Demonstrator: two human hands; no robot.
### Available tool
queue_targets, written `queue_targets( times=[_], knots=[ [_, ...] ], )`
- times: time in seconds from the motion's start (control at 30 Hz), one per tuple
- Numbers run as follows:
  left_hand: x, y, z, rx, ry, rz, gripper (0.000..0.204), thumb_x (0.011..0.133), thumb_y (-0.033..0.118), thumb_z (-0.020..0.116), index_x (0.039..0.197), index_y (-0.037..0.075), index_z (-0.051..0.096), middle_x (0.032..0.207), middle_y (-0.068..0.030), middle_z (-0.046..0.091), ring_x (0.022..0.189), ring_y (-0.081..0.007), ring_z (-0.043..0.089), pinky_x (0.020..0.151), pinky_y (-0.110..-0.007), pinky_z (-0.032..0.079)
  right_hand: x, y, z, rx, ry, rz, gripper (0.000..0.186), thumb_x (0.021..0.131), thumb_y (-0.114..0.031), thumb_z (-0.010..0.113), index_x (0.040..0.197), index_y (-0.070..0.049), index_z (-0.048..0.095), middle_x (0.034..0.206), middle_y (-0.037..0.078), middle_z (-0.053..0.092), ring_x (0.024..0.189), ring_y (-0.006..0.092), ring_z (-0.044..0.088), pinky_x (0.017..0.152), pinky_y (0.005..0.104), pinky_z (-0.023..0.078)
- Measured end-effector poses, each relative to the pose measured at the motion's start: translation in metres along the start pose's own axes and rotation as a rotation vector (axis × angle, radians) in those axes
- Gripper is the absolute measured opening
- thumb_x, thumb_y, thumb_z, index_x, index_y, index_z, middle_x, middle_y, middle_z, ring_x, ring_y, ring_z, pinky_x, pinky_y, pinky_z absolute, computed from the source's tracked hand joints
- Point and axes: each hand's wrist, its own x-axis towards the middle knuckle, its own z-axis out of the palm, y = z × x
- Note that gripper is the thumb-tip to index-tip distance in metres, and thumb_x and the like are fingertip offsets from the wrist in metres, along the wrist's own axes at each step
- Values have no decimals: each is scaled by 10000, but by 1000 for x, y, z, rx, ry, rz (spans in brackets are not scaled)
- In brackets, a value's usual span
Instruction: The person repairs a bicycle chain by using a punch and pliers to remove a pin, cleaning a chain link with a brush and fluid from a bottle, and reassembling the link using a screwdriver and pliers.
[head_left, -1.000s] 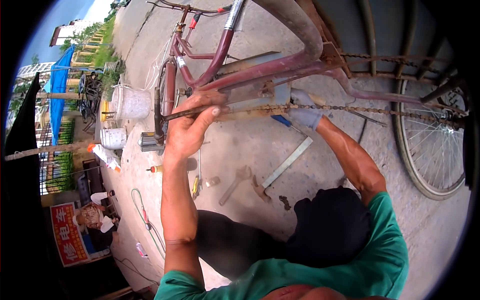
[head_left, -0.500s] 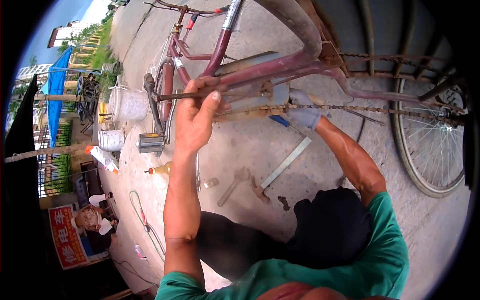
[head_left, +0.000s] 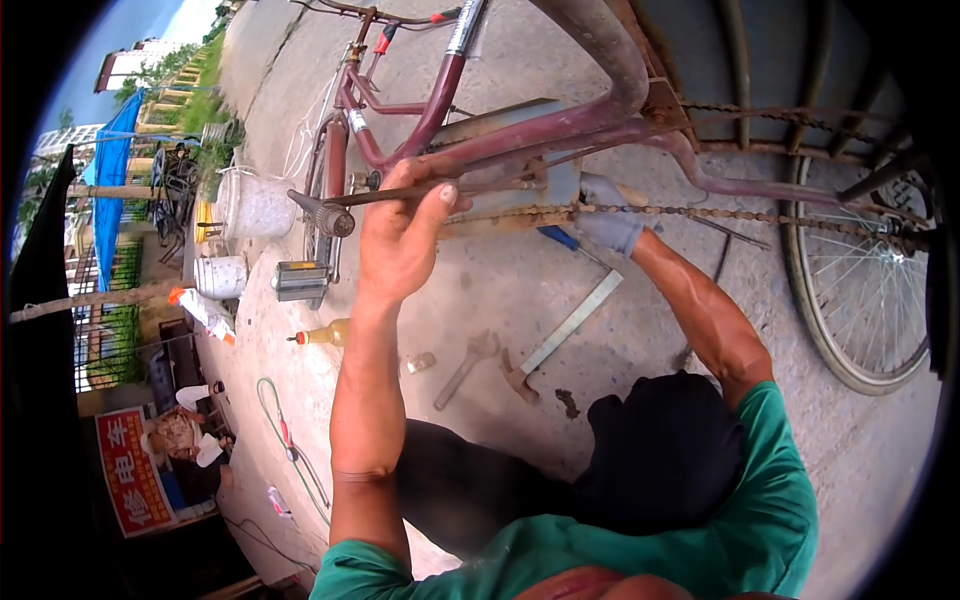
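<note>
My bare left hand [head_left: 400, 235] is closed round the thin handle of a hammer [head_left: 332, 217], whose dark head sticks out to the left of the fist. Its handle runs right, along the maroon bicycle frame [head_left: 545, 138]. My right hand [head_left: 608, 222], in a grey glove, is closed at the rusty chain [head_left: 700, 212], beside a flat grey metal plate [head_left: 563, 188]. Its fingertips are partly hidden, and what they grip cannot be made out. Just below the glove shows a blue-handled tool [head_left: 557, 237].
On the concrete below lie a wrench [head_left: 467, 370], a long flat-bladed tool [head_left: 570, 325] and a yellowish bottle [head_left: 325, 334]. A pedal [head_left: 300, 281] juts out at left, near white buckets [head_left: 258, 205]. The spoked wheel [head_left: 862, 280] stands at right. Another person [head_left: 185, 440] sits far left.
The hammer head has swung round, so its round end now shows and its other end points left. My left hand has shifted slightly right. My right hand stays almost still.
</note>
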Motion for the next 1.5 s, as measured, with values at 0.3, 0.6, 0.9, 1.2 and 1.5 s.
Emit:
queue_targets(
  times=[0.3, 0.6, 0.9, 1.2, 1.5],
  knots=[
    [1, -11, 3, 264, 121, 36, 194, 971, 149, 728, 939, -42, 724, 806, -46, 697, 742, -121, 674, 673, -274, 527, 2, -6, 6, 26, -4, 67, 341, 827, 36, 629, 1166, 27, 662, 1084, 112, 710, 1017, 171, 656, 889, 303, 528],
    [-7, -13, 15, -98, 200, -48, 216, 997, 163, 704, 1032, -50, 696, 890, -78, 703, 765, -152, 700, 692, -272, 558, 0, -16, 2, -56, 5, 15, 322, 826, 36, 645, 1147, 37, 670, 1066, 127, 725, 991, 177, 668, 888, 309, 533],
    [-7, -11, -10, -92, -236, 105, 220, 1036, 91, 606, 1167, -78, 658, 1121, -123, 679, 930, -202, 728, 861, -331, 599, 0, -16, 6, -14, 52, -19, 351, 767, 58, 587, 1112, 53, 654, 1022, 151, 725, 954, 189, 660, 850, 328, 539],
    [4, -22, 1, 253, 186, -60, 205, 930, 136, 752, 948, -59, 693, 839, -62, 699, 763, -124, 654, 730, -305, 579, 1, -15, 7, 55, 8, 46, 376, 806, 56, 662, 1180, 15, 669, 1094, 117, 722, 1041, 166, 660, 912, 305, 531],
    [-9, -20, -12, -210, -80, -30, 199, 1020, 113, 626, 1037, -78, 679, 1092, -132, 671, 924, -198, 697, 838, -333, 574, -3, -16, 8, -61, 100, -62, 378, 769, 46, 601, 1143, 44, 655, 1043, 163, 724, 967, 218, 673, 865, 342, 545]
  ],
)
